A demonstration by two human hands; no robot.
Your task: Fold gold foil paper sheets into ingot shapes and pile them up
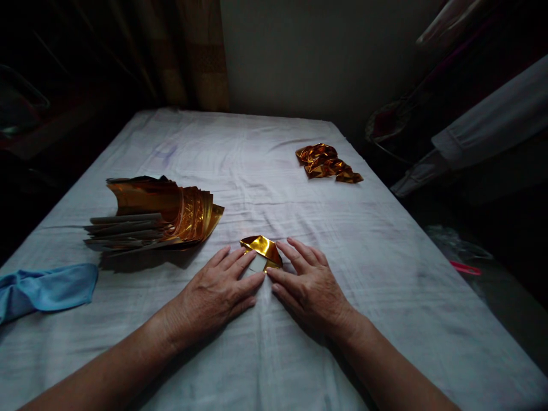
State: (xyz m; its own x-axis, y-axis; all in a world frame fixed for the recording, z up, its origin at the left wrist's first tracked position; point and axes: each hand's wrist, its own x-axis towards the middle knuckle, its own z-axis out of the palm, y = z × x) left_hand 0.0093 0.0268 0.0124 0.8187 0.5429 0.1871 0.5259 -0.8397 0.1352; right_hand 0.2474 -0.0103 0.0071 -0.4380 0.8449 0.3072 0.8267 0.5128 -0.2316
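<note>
A partly folded sheet of shiny gold foil paper (262, 246) lies on the cloth between my hands, its upper edge bent into angled facets. My left hand (216, 288) rests flat at its left side, with fingertips touching the foil and the thumb near its lower edge. From the other side, my right hand (308, 282) lays its outstretched fingers against the right edge. The two hands nearly meet below the foil. Part of the sheet is hidden under the fingers.
A thick, curled stack of gold foil sheets (188, 214) stands at left. Several folded gold foil pieces (323, 162) lie at the far right. A blue cloth (47, 288) is at the left edge. White cloth (240, 148) covers the table; a pink item (466, 268) lies beyond its right edge.
</note>
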